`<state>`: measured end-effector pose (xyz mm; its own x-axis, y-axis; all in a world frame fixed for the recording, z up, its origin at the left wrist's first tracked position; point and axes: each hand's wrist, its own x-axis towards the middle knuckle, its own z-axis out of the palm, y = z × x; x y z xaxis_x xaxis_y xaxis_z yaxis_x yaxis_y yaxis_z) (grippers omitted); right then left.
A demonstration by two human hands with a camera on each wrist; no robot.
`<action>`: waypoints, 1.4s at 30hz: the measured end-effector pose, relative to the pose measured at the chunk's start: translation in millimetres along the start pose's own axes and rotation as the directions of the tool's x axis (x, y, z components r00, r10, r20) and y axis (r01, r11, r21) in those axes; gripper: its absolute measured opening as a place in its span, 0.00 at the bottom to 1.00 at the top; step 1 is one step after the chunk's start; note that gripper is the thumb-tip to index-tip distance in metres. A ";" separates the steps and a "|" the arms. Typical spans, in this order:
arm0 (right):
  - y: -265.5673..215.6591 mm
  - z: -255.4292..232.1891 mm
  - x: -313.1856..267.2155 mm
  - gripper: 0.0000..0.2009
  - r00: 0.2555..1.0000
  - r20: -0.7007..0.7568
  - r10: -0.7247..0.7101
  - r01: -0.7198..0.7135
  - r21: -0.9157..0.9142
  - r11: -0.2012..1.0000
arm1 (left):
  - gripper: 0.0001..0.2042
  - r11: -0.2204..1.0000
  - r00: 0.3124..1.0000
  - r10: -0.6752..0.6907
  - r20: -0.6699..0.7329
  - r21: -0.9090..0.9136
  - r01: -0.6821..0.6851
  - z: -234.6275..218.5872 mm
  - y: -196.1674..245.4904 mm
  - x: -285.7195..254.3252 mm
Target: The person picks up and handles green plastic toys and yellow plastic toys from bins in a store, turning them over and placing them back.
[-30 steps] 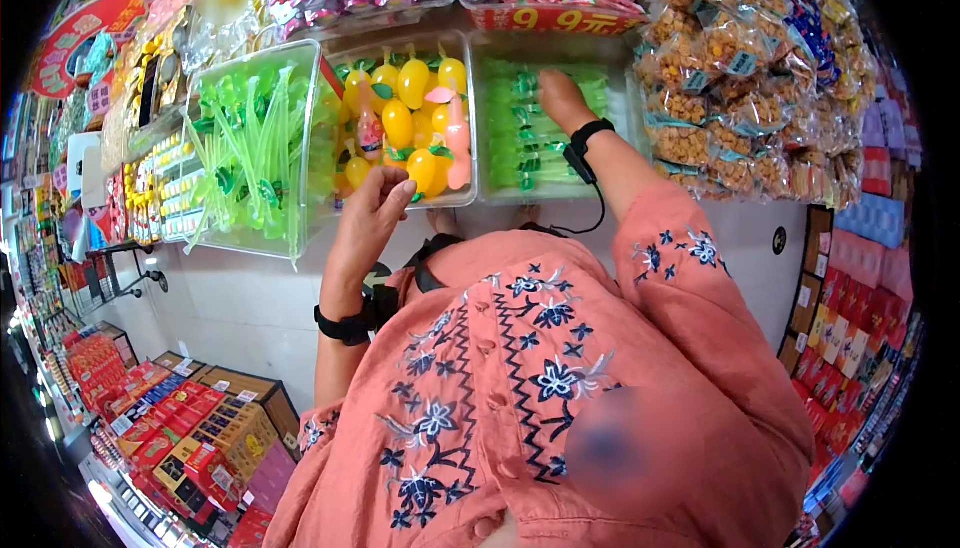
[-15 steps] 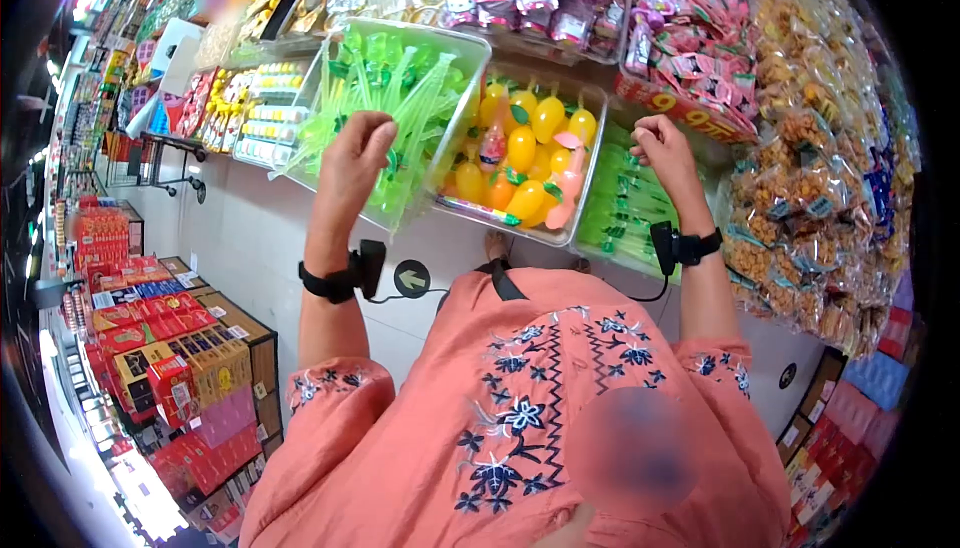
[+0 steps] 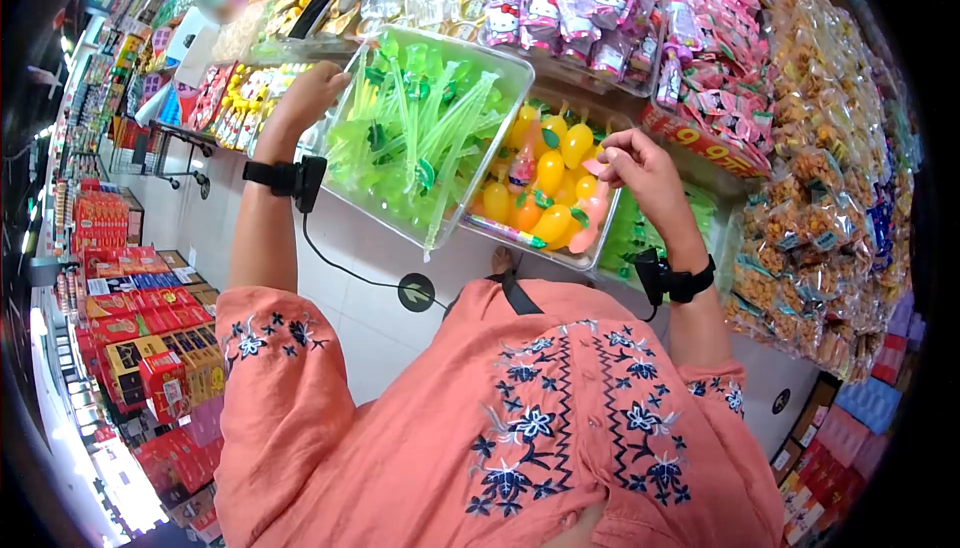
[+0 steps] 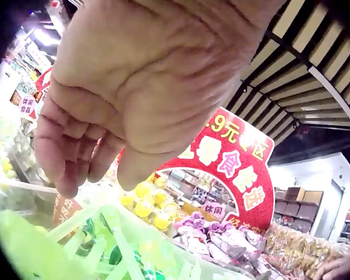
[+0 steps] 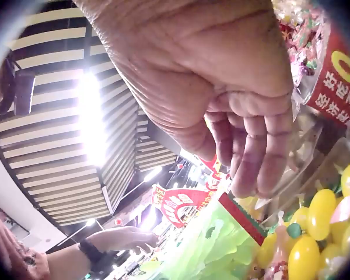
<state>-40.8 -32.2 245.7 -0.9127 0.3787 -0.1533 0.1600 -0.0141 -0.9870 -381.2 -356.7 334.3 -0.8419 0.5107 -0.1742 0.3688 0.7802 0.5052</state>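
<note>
My left hand (image 3: 312,96) is at the far left corner of a clear plastic bin (image 3: 530,76) of green, long-stemmed plastic packs (image 3: 420,118). Its fingers hang loosely bent and hold nothing; in the left wrist view the fingertips (image 4: 67,185) overlap the bin's rim. My right hand (image 3: 645,170) hovers over the right side of a second bin, full of yellow mango-shaped packs (image 3: 552,170). Its fingers (image 5: 254,169) are loosely curled with nothing between them. A pink piece (image 3: 592,216) lies among the yellow packs, near the right hand.
Green packs (image 3: 690,216) lie in a third bin to the right. Behind stand purple packs (image 3: 570,8), pink packs (image 3: 720,68) and a red price sign (image 3: 700,138). Bagged brown snacks (image 3: 800,238) pile up at the right. Red boxes (image 3: 150,298) and a wheeled cart (image 3: 190,163) are at the left.
The head view has swung left. My right hand has lifted from the right bin of green packs to above the mango packs. My left hand has moved from the mango packs to the left bin's far corner.
</note>
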 end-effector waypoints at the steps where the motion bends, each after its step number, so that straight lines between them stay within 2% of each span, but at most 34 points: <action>1: -2.0 3.5 -0.3 0.09 1.000 0.005 0.005 -0.005 0.006 1.000 | 0.18 1.000 0.999 0.019 0.039 0.015 -0.020 -1.5 1.1 6.0; 3: -4.8 8.4 0.0 0.09 1.000 0.010 0.009 -0.009 -0.015 1.000 | 0.19 0.997 0.991 0.055 0.120 0.042 -0.060 1.8 8.4 15.5; 4: -6.8 11.4 -0.2 0.10 1.000 0.017 0.006 -0.006 -0.019 1.000 | 0.19 0.994 0.992 0.074 0.097 0.075 -0.082 7.7 14.4 17.1; 7: -9.6 22.6 -0.8 0.10 1.000 0.027 0.012 -0.011 -0.020 1.000 | 0.21 0.968 0.980 0.093 0.174 0.214 -0.130 33.3 10.4 46.0; 9: -10.9 29.2 -0.9 0.10 0.999 0.031 0.013 -0.013 -0.002 1.000 | 0.24 0.958 0.972 0.018 0.234 0.276 -0.084 49.1 16.0 52.6; 11: -9.3 34.5 -2.1 0.09 0.999 0.034 0.008 -0.009 0.032 0.999 | 0.24 0.979 0.968 0.001 0.252 0.196 -0.052 63.2 8.9 58.5; 14: -5.9 38.2 -5.6 0.09 0.999 0.042 0.019 -0.021 0.052 0.998 | 0.23 0.983 0.964 0.022 0.266 0.170 -0.070 69.7 3.0 57.8; 17: -2.5 40.4 -8.5 0.09 0.998 0.041 0.039 -0.042 0.056 0.998 | 0.21 0.992 0.971 -0.026 0.240 0.125 -0.004 70.5 6.6 50.9; 21: 0.7 40.9 -10.7 0.10 0.997 0.075 0.036 -0.040 0.051 0.998 | 0.21 0.994 0.977 -0.099 0.191 -0.037 0.108 70.4 9.2 41.2; 24: 0.4 39.5 -12.3 0.10 0.995 0.093 0.036 -0.040 0.041 0.998 | 0.20 0.962 0.981 -0.046 0.187 -0.257 0.094 64.0 5.1 31.3; 27: -0.9 39.7 -13.5 0.10 0.995 0.090 0.030 -0.034 0.037 0.999 | 0.16 0.943 0.994 -0.036 0.107 -0.326 0.070 59.5 6.8 22.0; 30: -2.6 37.9 -16.8 0.11 0.995 0.096 0.033 -0.035 0.025 0.999 | 0.11 0.886 0.999 0.037 -0.023 -0.461 -0.043 53.8 14.3 13.6; 33: 1.8 35.1 -17.6 0.11 0.993 0.110 0.028 -0.032 0.032 0.999 | 0.07 0.855 0.967 0.125 -0.223 -0.470 -0.219 51.1 39.0 -2.2; 35: -0.4 31.6 -17.2 0.11 0.993 0.117 0.023 -0.029 0.047 0.998 | 0.10 0.874 0.921 0.283 -0.267 -0.324 -0.363 50.5 42.2 -2.5; 37: -6.9 27.9 -17.5 0.12 0.991 0.133 0.010 -0.029 0.137 0.990 | 0.13 0.843 0.831 0.475 -0.289 -0.121 -0.524 52.5 63.7 -18.4; 38: -10.8 26.4 -19.4 0.12 0.991 0.136 0.007 -0.032 0.182 0.983 | 0.14 0.865 0.836 0.489 -0.250 0.017 -0.501 52.9 81.7 -35.0; 39: -17.1 25.1 -20.8 0.13 0.991 0.131 -0.006 -0.023 0.218 0.976 | 0.14 0.826 0.788 0.555 -0.268 0.068 -0.559 59.5 98.0 -45.5; 41: -32.8 22.7 -23.0 0.15 0.993 0.114 -0.021 -0.013 0.289 0.957 | 0.14 0.807 0.782 0.589 -0.201 0.092 -0.584 72.0 131.1 -66.0; 42: -38.1 19.5 -23.7 0.18 0.992 0.127 -0.017 -0.026 0.329 0.944 | 0.13 0.752 0.728 0.656 -0.201 0.089 -0.653 81.5 143.2 -71.9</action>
<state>-32.6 -58.6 286.0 -0.9557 0.2580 -0.1414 0.0511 -0.3278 -0.9434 -235.7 -252.3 350.3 -0.4498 0.8108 0.3746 0.8624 0.2852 0.4183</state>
